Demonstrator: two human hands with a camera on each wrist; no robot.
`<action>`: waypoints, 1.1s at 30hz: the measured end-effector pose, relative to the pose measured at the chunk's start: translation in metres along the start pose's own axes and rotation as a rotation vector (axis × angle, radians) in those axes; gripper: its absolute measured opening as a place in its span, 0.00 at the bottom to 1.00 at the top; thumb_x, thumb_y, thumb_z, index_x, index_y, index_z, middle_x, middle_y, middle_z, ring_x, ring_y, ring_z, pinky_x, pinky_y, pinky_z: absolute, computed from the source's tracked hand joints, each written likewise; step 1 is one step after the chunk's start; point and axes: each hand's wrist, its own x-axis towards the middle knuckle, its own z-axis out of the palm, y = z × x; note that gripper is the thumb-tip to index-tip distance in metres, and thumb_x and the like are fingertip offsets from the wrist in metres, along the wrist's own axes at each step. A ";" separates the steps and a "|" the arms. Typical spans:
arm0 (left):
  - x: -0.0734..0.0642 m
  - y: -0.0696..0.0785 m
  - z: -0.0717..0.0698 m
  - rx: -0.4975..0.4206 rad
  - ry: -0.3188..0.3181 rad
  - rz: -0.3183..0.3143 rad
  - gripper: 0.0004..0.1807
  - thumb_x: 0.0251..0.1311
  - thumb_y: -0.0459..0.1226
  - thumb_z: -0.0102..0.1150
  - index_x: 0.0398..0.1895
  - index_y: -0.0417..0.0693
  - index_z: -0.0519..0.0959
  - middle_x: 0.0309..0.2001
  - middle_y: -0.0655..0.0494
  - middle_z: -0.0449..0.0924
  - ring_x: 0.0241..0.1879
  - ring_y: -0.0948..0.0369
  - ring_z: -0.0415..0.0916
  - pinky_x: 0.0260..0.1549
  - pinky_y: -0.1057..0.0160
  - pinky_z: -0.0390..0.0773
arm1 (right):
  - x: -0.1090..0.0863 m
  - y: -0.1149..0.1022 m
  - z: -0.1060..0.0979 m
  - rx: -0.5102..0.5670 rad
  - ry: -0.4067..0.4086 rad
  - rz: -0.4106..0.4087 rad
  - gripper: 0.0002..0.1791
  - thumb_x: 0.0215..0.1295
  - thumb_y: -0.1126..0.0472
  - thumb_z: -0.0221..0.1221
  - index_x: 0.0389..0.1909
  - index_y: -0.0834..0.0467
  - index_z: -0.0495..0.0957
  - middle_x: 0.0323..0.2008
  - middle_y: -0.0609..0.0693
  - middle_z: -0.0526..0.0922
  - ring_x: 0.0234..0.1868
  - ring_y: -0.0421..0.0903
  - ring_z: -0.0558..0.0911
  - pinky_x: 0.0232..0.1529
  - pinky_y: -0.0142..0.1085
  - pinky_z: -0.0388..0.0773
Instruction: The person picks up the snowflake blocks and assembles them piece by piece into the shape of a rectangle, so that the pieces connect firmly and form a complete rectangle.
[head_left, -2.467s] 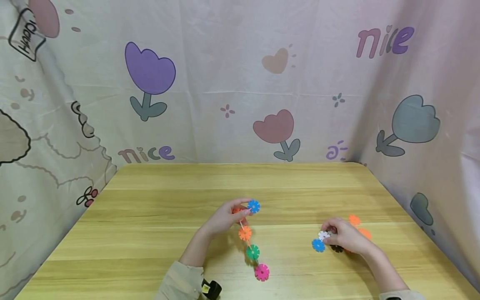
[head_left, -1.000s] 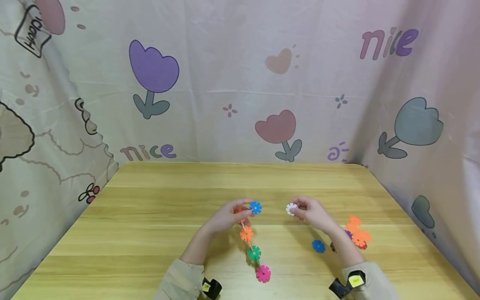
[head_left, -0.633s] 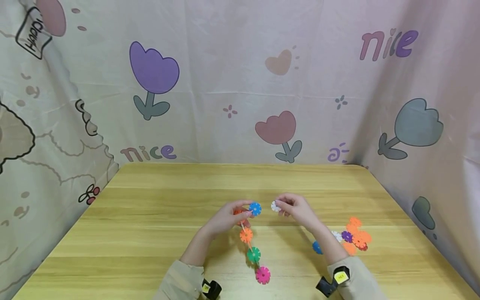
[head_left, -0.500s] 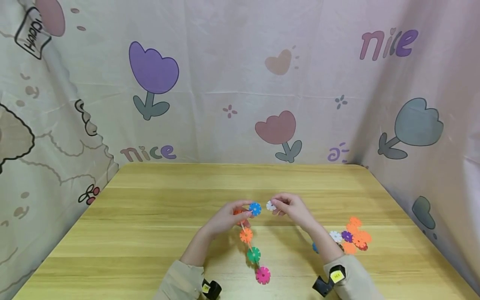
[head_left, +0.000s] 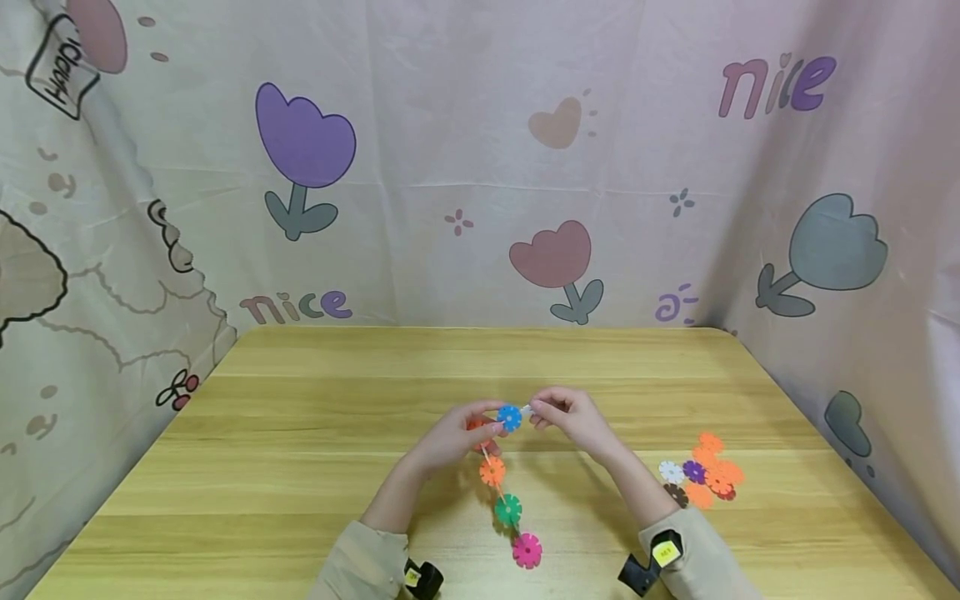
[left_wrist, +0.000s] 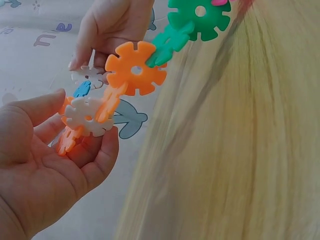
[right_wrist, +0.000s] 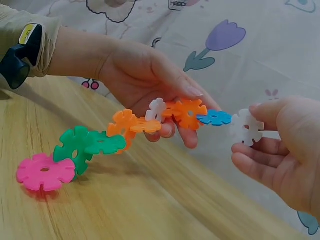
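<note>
My left hand (head_left: 453,435) holds a chain of interlocking notched plastic discs near its upper end. From the free end, a blue disc (head_left: 509,418) sticks out past the fingertips. Down toward the table run orange (head_left: 492,472), green (head_left: 507,509) and pink (head_left: 527,551) discs, the pink one lowest. A white disc (left_wrist: 89,117) of the chain sits by the left fingers in the left wrist view. My right hand (head_left: 576,421) pinches a separate white disc (right_wrist: 248,128), turned edge-on to the head camera, right beside the blue disc's rim. Whether their slots engage, I cannot tell.
On the wooden table (head_left: 337,367), a loose pile lies at the right: several orange discs (head_left: 718,477), a purple disc (head_left: 693,472), a white disc (head_left: 671,472) and a dark brown disc (head_left: 676,494). A printed curtain (head_left: 420,125) hangs behind the table.
My right hand has taken a white disc from the pile and carried it left to the blue disc, turning it edge-on. The left hand has barely moved. My right forearm now covers the loose blue disc.
</note>
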 end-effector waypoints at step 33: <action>0.000 0.003 0.005 0.053 0.059 0.053 0.19 0.68 0.36 0.48 0.59 0.37 0.69 0.42 0.33 0.75 0.37 0.45 0.79 0.39 0.58 0.79 | 0.001 -0.002 0.031 0.095 0.247 0.083 0.18 0.66 0.67 0.54 0.52 0.75 0.72 0.35 0.63 0.82 0.34 0.50 0.83 0.42 0.45 0.78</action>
